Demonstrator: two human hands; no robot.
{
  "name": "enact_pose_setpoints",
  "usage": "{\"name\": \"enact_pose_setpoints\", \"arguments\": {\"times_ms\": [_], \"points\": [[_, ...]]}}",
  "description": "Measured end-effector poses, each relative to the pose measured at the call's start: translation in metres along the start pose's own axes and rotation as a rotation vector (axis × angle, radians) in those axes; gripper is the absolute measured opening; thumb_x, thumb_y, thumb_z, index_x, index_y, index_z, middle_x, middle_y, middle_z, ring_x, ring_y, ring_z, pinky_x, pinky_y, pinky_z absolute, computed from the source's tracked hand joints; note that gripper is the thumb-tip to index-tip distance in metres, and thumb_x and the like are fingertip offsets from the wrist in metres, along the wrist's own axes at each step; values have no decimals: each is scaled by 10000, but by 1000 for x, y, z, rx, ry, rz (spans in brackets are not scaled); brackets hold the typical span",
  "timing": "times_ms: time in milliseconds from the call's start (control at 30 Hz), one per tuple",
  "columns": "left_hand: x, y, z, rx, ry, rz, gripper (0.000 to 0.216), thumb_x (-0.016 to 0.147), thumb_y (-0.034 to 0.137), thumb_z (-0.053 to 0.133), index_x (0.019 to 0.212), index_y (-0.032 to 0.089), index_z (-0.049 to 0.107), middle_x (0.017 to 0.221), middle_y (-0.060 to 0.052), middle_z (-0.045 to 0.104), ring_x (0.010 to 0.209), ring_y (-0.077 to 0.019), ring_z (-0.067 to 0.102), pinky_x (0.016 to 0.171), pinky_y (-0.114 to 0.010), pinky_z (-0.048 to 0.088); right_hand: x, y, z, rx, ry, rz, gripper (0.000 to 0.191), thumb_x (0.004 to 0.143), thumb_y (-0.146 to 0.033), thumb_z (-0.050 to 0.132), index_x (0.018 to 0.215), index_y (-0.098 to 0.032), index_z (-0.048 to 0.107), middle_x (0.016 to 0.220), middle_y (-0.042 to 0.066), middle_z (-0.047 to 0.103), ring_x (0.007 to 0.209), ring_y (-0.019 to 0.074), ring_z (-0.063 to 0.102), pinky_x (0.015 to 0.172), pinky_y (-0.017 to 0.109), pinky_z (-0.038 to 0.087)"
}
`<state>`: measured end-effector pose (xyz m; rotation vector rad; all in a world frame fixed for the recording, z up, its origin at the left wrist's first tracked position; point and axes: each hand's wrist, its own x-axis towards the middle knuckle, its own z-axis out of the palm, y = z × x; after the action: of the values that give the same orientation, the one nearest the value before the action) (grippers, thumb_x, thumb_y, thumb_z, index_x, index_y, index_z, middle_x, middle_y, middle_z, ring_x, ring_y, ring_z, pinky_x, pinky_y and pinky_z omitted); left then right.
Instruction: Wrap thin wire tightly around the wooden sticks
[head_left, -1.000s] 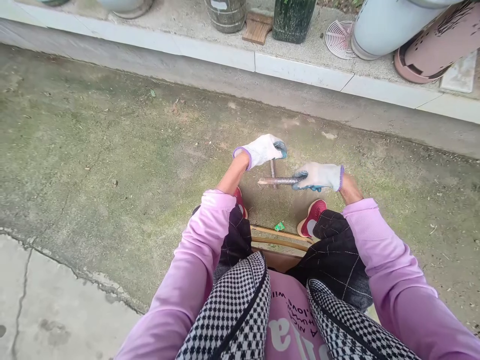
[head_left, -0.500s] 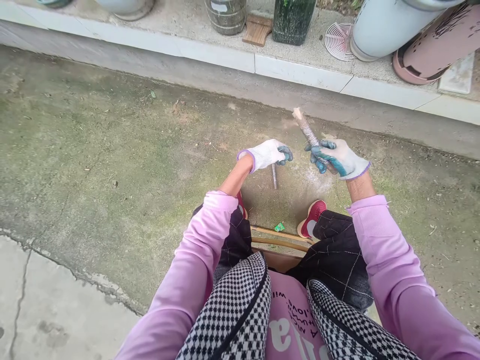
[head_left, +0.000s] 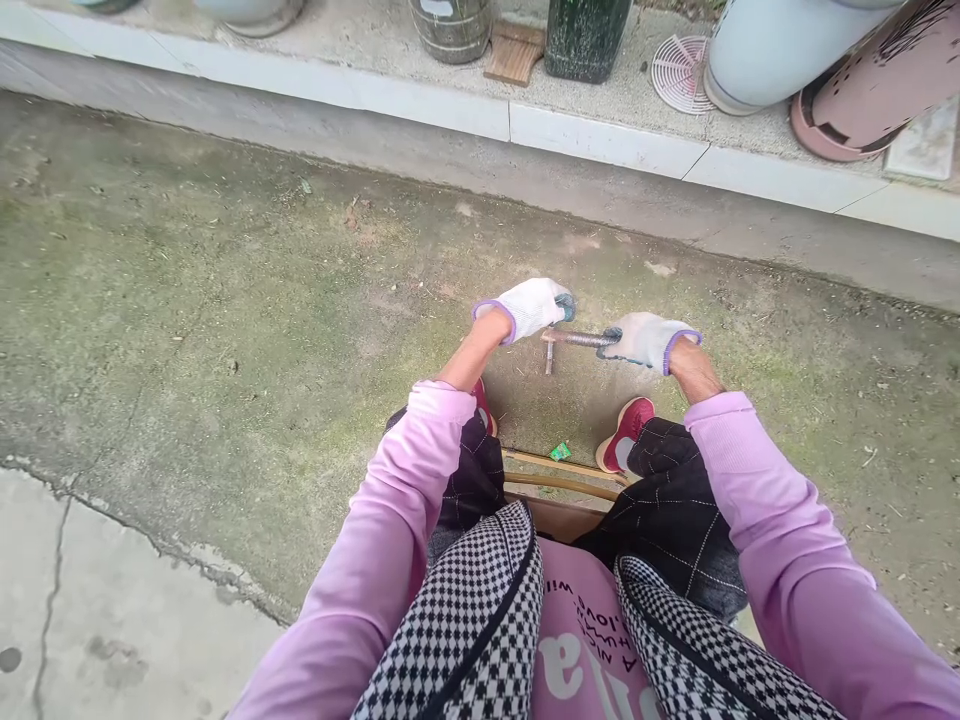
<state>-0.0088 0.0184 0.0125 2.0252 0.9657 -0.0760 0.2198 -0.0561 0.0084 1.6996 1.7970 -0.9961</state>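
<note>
My left hand [head_left: 529, 307], in a white glove with blue-grey fingers, is closed, with its fingers curled under. A short, thin greyish rod [head_left: 550, 358] runs down from beneath it. The hand appears to grip the rod's upper part, which is hidden. My right hand [head_left: 643, 338], gloved the same way, is closed around one end of a thick stick wrapped in wire or cord [head_left: 581, 338]. The stick lies level and points left. Its pale bare end crosses the rod just under my left hand; whether they touch I cannot tell.
Mossy concrete ground [head_left: 262, 300] lies below my hands. A small green packet [head_left: 560, 451] is between my red shoes [head_left: 626, 430]. Along the back runs a low tiled ledge [head_left: 435, 110] with jars, a wooden block [head_left: 514, 53] and large pots.
My right hand has moved down and left, swinging the wrapped stick from pointing up and away to level beside my left hand. My left hand and the rod have hardly moved.
</note>
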Motion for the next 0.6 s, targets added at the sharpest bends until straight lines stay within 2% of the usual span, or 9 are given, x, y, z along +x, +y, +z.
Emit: {"name": "enact_pose_setpoints", "arguments": {"times_ms": [67,133,233,333,400,467,600], "points": [[0,4,2,-32,-17,1,176,918,205,613,742,217,623,688,27,575,717,-161,443,727,-331,380,3,10,-7,-6,75,55,298,988,-442,683,1038,-198,847,834,111,776,812,269,739,688,334,480],[0,6,4,-108,-38,8,175,926,211,613,753,210,637,700,27,597,731,-154,461,733,-318,393,4,22,-13,64,172,117,324,998,-489,685,1057,-213,844,814,102,774,812,274,748,685,328,505],[0,6,5,-259,-77,1,124,895,179,616,860,198,733,802,20,690,773,-145,545,775,-294,444,2,33,-15,420,308,136,335,957,-533,764,1017,-206,810,749,65,739,680,232,700,599,311,534],[2,3,5,-355,-87,-26,200,864,137,626,969,198,785,887,-2,748,821,-154,624,826,-299,486,-5,32,-12,838,339,-16,438,849,-593,891,973,-190,775,770,53,731,580,173,615,509,299,541],[5,-1,5,-371,-73,-17,194,882,129,620,982,192,774,913,-16,756,835,-158,638,856,-306,501,-11,27,-10,993,276,-146,520,764,-636,952,953,-185,774,764,47,719,548,149,576,469,289,519],[7,-4,4,-363,-61,-2,156,886,131,618,950,187,749,911,-22,743,825,-159,612,860,-313,504,-17,22,-9,1043,143,-243,567,699,-653,980,939,-180,779,734,38,700,526,140,558,445,283,489],[8,-8,1,-312,-61,37,85,826,197,640,865,187,715,861,-4,695,829,-168,551,836,-315,480,-21,16,-6,917,-142,-320,565,653,-628,989,923,-170,797,708,29,699,521,136,568,458,275,479]]}}
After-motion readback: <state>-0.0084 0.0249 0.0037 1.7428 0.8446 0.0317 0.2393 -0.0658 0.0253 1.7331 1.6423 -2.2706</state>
